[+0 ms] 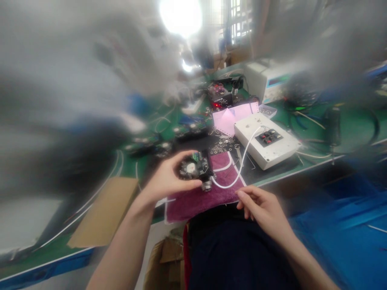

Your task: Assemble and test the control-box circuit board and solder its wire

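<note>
My left hand grips a small black round electronic assembly with a circuit board on it, thumb and fingers wrapped round it, held just over a magenta cloth at the bench's front edge. A white cable runs from the assembly up to a white box with red and black switches. My right hand rests at the cloth's right front corner, fingers loosely curled and touching its edge; nothing shows in it.
Small washers and screws lie scattered on a black mat behind the cloth. A pink sheet, a black device with red lights and a white instrument stand further back. A cardboard piece lies left. Much of the picture is blurred.
</note>
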